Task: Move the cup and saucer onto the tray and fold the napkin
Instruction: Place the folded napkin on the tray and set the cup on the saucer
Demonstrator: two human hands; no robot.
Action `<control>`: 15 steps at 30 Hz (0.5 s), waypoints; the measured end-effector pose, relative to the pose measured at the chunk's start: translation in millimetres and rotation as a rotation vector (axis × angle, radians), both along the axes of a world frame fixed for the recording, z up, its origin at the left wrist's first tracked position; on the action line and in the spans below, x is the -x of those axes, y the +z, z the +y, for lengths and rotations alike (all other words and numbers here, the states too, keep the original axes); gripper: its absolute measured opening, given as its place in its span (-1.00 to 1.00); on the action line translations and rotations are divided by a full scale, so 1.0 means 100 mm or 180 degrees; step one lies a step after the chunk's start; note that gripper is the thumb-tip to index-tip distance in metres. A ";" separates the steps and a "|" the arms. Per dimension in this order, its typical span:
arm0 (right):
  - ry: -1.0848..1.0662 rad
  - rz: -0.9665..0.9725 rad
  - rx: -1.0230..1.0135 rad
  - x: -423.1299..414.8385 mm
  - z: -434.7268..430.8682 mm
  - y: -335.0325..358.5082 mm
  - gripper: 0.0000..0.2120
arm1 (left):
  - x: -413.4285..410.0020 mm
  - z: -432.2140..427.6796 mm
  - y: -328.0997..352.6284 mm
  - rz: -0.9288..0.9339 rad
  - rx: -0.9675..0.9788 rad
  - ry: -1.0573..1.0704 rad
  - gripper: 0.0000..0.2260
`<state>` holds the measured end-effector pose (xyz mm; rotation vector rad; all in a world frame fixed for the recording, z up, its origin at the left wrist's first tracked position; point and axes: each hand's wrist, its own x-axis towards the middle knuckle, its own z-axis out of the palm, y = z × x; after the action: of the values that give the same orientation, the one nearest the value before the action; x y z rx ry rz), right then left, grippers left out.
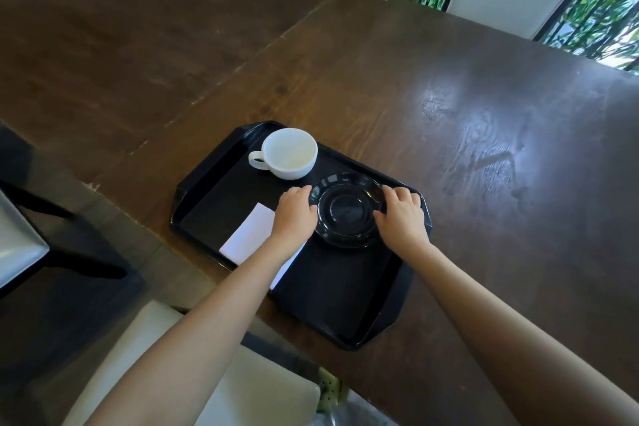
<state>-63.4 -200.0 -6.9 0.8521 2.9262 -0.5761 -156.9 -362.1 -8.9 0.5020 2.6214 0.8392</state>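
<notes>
A black tray (340, 304) lies on the dark wooden table. On its far corner stands an empty white cup (289, 153), handle pointing left. A black saucer (348, 209) rests on the tray's right half. My left hand (294, 213) grips the saucer's left rim and my right hand (401, 213) grips its right rim. A white napkin (247, 235) lies flat on the tray's left side, partly hidden under my left wrist and forearm.
The wooden table (449, 121) stretches far and right. A white chair seat (214, 373) sits below the near edge, and another chair (17, 239) is at the left. White chair backs and a railing with green plants stand beyond the far edge.
</notes>
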 end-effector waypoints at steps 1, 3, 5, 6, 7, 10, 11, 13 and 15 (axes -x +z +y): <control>0.0085 -0.0091 0.0017 0.02 0.02 -0.01 -0.49 | 0.02 0.04 0.00 0.0016 0.0038 0.0008 -0.63; 0.0191 -0.0168 0.0081 0.03 0.04 -0.03 -0.50 | 0.03 0.07 0.00 0.0102 0.0038 0.0060 -0.75; 0.0237 -0.0079 0.0118 0.03 0.06 -0.05 -0.57 | 0.04 0.09 0.01 0.0140 0.0034 0.0078 -0.78; 0.0245 -0.0029 0.0123 0.03 0.07 -0.06 -0.60 | 0.05 0.10 0.01 0.0153 0.0025 0.0069 -0.78; 0.0250 0.0003 0.0128 0.03 0.09 -0.06 -0.61 | 0.05 0.10 0.01 0.0158 0.0011 0.0056 -0.78; 0.0236 0.0019 0.0186 0.02 0.15 -0.07 -0.57 | 0.06 0.14 0.01 0.0097 -0.0035 0.0001 -0.72; 0.0218 0.0020 0.0204 0.02 0.17 -0.06 -0.55 | 0.07 0.15 0.02 0.0066 -0.0048 -0.0024 -0.70; 0.0197 0.0009 0.0200 0.03 0.20 -0.05 -0.52 | 0.08 0.16 0.03 0.0004 -0.0094 0.0023 -0.64; 0.0194 0.0015 0.0151 0.07 0.22 -0.01 -0.49 | 0.12 0.10 0.07 0.0101 -0.0267 0.0271 -0.64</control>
<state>-70.1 -178.3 -8.0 0.7549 2.9183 -0.6411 -168.7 -352.3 -1.7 0.4316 2.6616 0.9791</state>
